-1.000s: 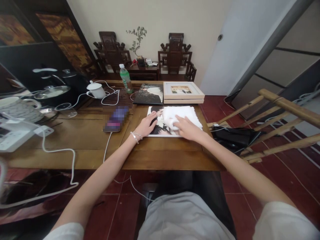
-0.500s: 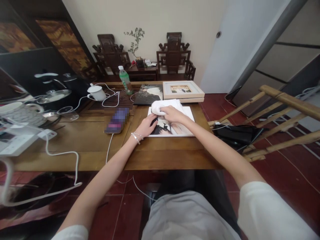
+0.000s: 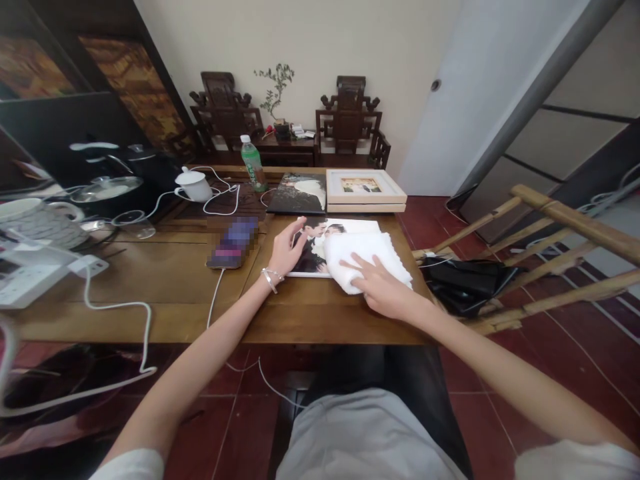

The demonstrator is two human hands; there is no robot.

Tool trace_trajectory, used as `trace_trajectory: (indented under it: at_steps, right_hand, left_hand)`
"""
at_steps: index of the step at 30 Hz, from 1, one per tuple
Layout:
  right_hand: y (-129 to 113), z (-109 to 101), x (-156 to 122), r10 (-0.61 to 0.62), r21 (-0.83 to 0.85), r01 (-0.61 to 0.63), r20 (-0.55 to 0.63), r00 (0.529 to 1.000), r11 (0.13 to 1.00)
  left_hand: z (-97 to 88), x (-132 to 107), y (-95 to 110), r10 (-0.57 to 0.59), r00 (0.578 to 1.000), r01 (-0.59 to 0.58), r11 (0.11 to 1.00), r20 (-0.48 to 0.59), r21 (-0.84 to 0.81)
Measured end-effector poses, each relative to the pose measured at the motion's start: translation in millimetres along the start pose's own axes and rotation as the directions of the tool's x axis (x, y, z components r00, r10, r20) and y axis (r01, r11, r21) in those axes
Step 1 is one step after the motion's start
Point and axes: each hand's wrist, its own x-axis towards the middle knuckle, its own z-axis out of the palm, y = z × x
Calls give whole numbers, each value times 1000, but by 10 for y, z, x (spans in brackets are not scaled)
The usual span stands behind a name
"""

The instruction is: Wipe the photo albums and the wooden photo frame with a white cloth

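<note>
A white towel, folded into a pad, covers the right part of a flat photo panel printed with a couple. My right hand holds the towel, its fingers over the top and the thumb at the near left edge. Along the panel's left edge rests my left hand, open with fingers stretched away from me and a bracelet at the wrist. Much of the panel's right half is hidden by the towel.
Behind the panel lie a dark photo panel and stacked pale frames. A green-labelled bottle, a lidded white cup and a charging phone stand or lie leftward. White cables trail near a power strip. Bamboo rails flank the right.
My right hand and the towel have moved right and toward me, uncovering the printed couple. My left hand has shifted slightly left to the panel's edge.
</note>
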Motion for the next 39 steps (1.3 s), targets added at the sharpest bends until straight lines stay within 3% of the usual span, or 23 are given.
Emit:
trace_trajectory:
  at_steps: [3, 7, 10, 13, 18, 21, 24, 26, 27, 28, 30, 32, 34, 36, 39]
  right_hand:
    - [-46, -41, 112, 24, 24, -24, 1, 1000, 999]
    - [-68, -99, 492, 70, 52, -68, -39, 997, 996]
    - [-238, -99, 713, 17, 62, -10, -113, 993, 998]
    - [-459, -34, 810, -57, -6, 57, -186, 981, 998]
    - [-602, 76, 833, -40, -114, 5, -304, 952, 994]
    - [-529, 46, 775, -53, -63, 31, -380, 923, 998]
    - [-385, -46, 661, -22, 54, 57, -504, 863, 997]
    - [-288, -138, 579, 104, 183, 9, -601, 793, 983]
    - [-249, -194, 543, 212, 267, -43, -647, 733, 963]
    - [-220, -253, 514, 337, 362, -98, -688, 643, 927]
    - [-182, -375, 481, 553, 550, -132, -738, 386, 825]
    - [-152, -473, 484, 667, 672, -4, -734, 130, 740]
    - [-102, -516, 519, 728, 708, 201, -685, -36, 677]
    - [-31, -490, 571, 790, 716, 368, -606, -95, 593]
    - [68, -352, 641, 871, 751, 479, -487, -63, 454]
  left_hand:
    - [-19, 0, 50, -65, 983, 38, 987, -171, -154]
    - [-72, 8, 108, -112, 940, 22, 963, -321, -269]
    - [-114, 8, 136, -164, 901, 26, 945, -403, -326]
    - [-148, -3, 147, -130, 873, -25, 951, -469, -310]
    - [-184, -21, 199, -92, 876, -52, 958, -473, -283]
    - [-193, -17, 250, -82, 888, -75, 945, -452, -319]
    - [-173, -10, 282, -80, 910, -90, 919, -407, -383]
    - [-136, -5, 284, -126, 927, -24, 920, -352, -392]
    - [-113, -4, 279, -163, 937, 30, 919, -310, -393]
    - [-87, -3, 269, -209, 946, 97, 912, -249, -398]
    - [-41, -3, 242, -327, 942, 269, 865, -70, -423]
    - [-14, -7, 217, -452, 883, 456, 769, 123, -448]
    - [-14, -17, 209, -537, 792, 608, 646, 291, -462]
    - [-31, -27, 229, -549, 716, 698, 531, 431, -482]
    - [-47, -39, 295, -520, 679, 731, 420, 518, -537]
